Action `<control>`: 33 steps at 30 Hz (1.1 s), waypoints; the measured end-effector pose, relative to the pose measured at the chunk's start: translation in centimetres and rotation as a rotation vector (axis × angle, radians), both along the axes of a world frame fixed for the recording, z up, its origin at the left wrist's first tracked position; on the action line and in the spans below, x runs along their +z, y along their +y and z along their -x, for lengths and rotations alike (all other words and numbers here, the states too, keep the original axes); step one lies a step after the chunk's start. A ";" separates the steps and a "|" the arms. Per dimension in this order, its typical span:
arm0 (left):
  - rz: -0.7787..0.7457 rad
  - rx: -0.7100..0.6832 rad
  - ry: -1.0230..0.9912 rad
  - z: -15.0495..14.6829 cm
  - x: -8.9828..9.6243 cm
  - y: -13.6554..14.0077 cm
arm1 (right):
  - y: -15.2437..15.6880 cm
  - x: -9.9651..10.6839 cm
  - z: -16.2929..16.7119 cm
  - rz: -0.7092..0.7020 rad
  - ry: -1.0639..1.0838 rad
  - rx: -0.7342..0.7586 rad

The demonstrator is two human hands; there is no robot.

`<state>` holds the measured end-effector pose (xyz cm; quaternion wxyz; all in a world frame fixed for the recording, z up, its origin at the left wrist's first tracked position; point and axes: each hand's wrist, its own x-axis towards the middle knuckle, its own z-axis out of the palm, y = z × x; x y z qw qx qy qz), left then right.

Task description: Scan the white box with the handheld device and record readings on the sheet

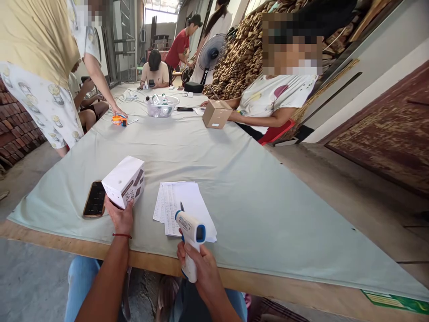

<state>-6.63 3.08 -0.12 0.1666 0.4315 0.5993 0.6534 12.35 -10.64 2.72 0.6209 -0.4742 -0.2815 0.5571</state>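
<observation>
L hand grip (119, 218) clasping wht rect. cardboard box (123, 180), blk rect. phone (94, 200) just beside, R hand grip (205, 266) wrapped round wht/blue plastic thermometer gun (189, 229)

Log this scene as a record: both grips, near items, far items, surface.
left grip: on near end of white box
right grip: around handle of thermometer gun
beside white box: phone
beyond thermometer gun: overlapping papers
farther off: clear bowl holding bottles; cardboard box by another person's hand
surface: pale green cloth
</observation>
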 end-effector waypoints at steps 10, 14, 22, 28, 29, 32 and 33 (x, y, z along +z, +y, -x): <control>0.050 -0.637 -0.192 -0.9 0.5 -1.7 | 0.8 2.1 1.1 -0.049 -0.022 0.059; 0.080 -0.780 -0.107 -1.4 1.4 -2.2 | 1.3 2.6 1.4 -0.081 -0.199 0.009; 0.160 -0.787 -0.172 -1.5 1.8 -2.1 | 3.9 4.0 2.5 -0.048 -0.387 -0.005; 0.153 -0.805 -0.202 -1.6 1.7 -2.1 | 4.4 4.4 3.3 0.015 -0.425 -0.019; 0.152 -0.809 -0.206 -1.5 1.7 -2.1 | 4.4 4.4 3.4 0.011 -0.432 -0.021; 0.170 -0.819 -0.233 -1.5 1.7 -2.1 | 4.4 4.4 3.5 -0.002 -0.451 -0.023; 0.181 -0.818 -0.242 -1.5 1.7 -2.1 | 4.4 4.4 3.5 -0.004 -0.457 -0.025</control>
